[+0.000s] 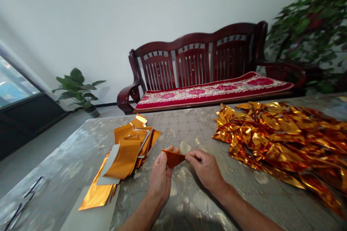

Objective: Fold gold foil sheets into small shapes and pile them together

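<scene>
My left hand (159, 175) and my right hand (207, 169) hold a small folded piece of orange-gold foil (173, 158) between them, pinching it at opposite ends above the table. To the left of my left hand lies a loose stack of flat gold foil sheets (123, 158), interleaved with pale grey paper (108, 164). A large crumpled heap of shiny gold foil (279, 140) spreads to the right of my right hand, without touching it.
The hands work over a grey marbled table (184, 126). A thin dark wire (24, 202) lies near its left edge, and a pale card (89, 216) sits at the front. Beyond the table stand a wooden bench (192, 61) with a red cushion and potted plants.
</scene>
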Available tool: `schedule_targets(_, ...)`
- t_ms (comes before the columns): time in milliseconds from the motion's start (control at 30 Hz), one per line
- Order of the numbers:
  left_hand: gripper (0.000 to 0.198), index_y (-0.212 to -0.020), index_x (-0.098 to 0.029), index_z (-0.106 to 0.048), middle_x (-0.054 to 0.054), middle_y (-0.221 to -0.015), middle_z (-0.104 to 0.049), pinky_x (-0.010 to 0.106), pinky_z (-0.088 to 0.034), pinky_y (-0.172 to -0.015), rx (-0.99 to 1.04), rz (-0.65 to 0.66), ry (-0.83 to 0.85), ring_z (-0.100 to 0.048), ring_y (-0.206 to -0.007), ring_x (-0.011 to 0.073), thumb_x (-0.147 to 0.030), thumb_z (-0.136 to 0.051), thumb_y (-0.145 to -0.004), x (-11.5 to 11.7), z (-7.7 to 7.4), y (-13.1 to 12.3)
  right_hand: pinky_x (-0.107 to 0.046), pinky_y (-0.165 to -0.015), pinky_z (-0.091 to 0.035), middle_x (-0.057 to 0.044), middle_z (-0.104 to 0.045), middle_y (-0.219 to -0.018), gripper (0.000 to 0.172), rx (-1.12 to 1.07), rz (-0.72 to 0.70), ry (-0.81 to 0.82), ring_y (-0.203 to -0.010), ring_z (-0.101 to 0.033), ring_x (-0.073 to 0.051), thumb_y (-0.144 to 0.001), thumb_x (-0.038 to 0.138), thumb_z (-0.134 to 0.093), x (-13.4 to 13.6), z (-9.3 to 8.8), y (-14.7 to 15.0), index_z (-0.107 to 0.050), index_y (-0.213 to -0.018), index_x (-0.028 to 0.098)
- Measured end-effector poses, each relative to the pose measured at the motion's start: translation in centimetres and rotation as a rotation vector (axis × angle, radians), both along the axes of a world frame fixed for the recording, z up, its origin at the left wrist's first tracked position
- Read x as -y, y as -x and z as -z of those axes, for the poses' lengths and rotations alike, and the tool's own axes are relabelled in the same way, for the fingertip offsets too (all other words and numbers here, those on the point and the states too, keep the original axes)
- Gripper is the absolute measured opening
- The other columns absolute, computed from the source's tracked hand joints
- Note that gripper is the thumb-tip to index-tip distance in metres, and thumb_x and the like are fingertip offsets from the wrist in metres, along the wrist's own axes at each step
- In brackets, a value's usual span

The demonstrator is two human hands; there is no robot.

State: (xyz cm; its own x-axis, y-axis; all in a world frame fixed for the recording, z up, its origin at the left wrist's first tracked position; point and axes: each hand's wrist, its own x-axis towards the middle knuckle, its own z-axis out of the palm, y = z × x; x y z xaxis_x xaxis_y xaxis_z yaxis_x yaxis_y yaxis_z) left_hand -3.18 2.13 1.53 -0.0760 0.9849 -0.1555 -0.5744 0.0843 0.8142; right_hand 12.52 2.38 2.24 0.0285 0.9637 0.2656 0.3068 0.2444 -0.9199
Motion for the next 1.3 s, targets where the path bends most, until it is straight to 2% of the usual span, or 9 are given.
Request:
schedule_targets(133,0.043,-0.117,-0.017,-0.067,0.014,-0.117,-0.071,0.047,-0.043,-0.105,-0.491,-0.097,-0.146,-0.065,-0.113,0.0270,-0.045,-0.066,-0.084,-0.5,-0.3,1.4,-0.027,-0.070,-0.044,-0.002,-0.072,-0.074,0.020,0.098,-0.006,-0.011,-0.072,-0.065,-0.018,-0.086,0.030,-0.059,-0.3,0.3,-1.0,-0.073,-0.074,0.021)
schedule_targets(233,0.037,-0.113,-0.024,-0.070,0.009,-0.123,-0.069,0.048,-0.036,-0.110,-1.040,-0.240,-0.522,-0.057,-0.122,0.0278,-0.036,-0.074,-0.079,-0.6,-1.2,2.5,-0.027,-0.072,-0.043,-0.003,-0.072,-0.076,0.019,0.208,-0.045,-0.045,-0.076,-0.065,-0.018,-0.085,0.028,-0.060,-0.3,0.1,-1.4,-0.073,-0.074,0.022)
schedule_targets(300,0.028,-0.107,-0.028,-0.073,0.005,-0.110,-0.074,0.048,-0.031,-0.112,-1.302,-0.165,-0.713,-0.058,-0.118,0.0268,-0.032,-0.075,-0.079,-0.4,-1.9,2.6,-0.027,-0.071,-0.042,-0.003,-0.071,-0.075,0.018,0.245,-0.064,-0.051,-0.076,-0.064,-0.018,-0.084,0.027,-0.060,-0.2,-0.1,-1.2,-0.072,-0.072,0.021)
schedule_targets(400,0.014,-0.096,-0.029,-0.075,0.002,-0.090,-0.074,0.048,-0.030,-0.109,-1.487,-0.066,-0.739,-0.064,-0.096,0.0224,-0.027,-0.071,-0.083,0.1,-2.4,1.9,-0.026,-0.068,-0.042,-0.001,-0.069,-0.070,0.018,0.200,-0.080,-0.010,-0.070,-0.062,-0.016,-0.082,0.027,-0.061,-0.1,-0.2,-0.6,-0.072,-0.068,0.021)
schedule_targets(600,0.013,-0.073,-0.024,-0.075,0.000,-0.070,-0.071,0.045,-0.036,-0.103,-1.312,0.067,-0.428,-0.063,-0.076,0.0181,-0.028,-0.066,-0.082,-0.4,-2.0,1.2,-0.024,-0.052,-0.037,0.000,-0.061,-0.058,0.036,-0.165,-0.135,0.242,-0.054,-0.052,-0.013,-0.084,0.047,-0.057,-0.7,0.3,-0.4,-0.070,-0.068,0.017)
schedule_targets(700,0.016,-0.069,-0.019,-0.073,0.001,-0.064,-0.068,0.033,-0.047,-0.077,-1.060,0.130,-0.239,-0.060,-0.065,0.0163,-0.030,-0.065,-0.078,-0.8,-1.8,1.1,-0.023,-0.047,-0.035,0.000,-0.061,-0.063,0.042,-0.360,-0.101,0.336,-0.052,-0.049,-0.012,-0.080,0.056,-0.059,-1.0,0.4,-0.7,-0.071,-0.080,0.016)
schedule_targets(800,0.023,-0.068,-0.015,-0.069,0.000,-0.056,-0.060,0.024,-0.042,-0.055,-0.814,0.212,-0.122,-0.052,-0.052,0.0122,-0.037,-0.067,-0.074,-0.7,-1.9,0.8,-0.021,-0.048,-0.036,0.001,-0.059,-0.061,0.038,-0.434,-0.114,0.368,-0.053,-0.048,-0.010,-0.074,0.052,-0.069,-0.9,0.2,-0.6,-0.071,-0.079,0.015)
schedule_targets(1067,0.033,-0.066,-0.014,-0.061,-0.003,-0.050,-0.052,0.020,-0.037,-0.047,-0.659,0.251,-0.071,-0.045,-0.045,0.0083,-0.046,-0.069,-0.071,-0.3,-2.3,0.0,-0.022,-0.052,-0.042,0.000,-0.063,-0.062,0.040,-0.544,-0.210,0.420,-0.057,-0.053,-0.011,-0.070,0.053,-0.075,-0.1,0.4,0.4,-0.075,-0.083,0.014)
schedule_targets(1300,0.031,-0.064,-0.016,-0.063,-0.004,-0.049,-0.050,0.022,-0.038,-0.051,-0.726,0.215,-0.091,-0.044,-0.046,0.0091,-0.045,-0.069,-0.074,-0.3,-2.1,0.2,-0.022,-0.054,-0.041,-0.001,-0.065,-0.062,0.036,-0.583,-0.224,0.422,-0.055,-0.053,-0.010,-0.070,0.049,-0.078,0.0,0.1,0.3,-0.076,-0.082,0.015)
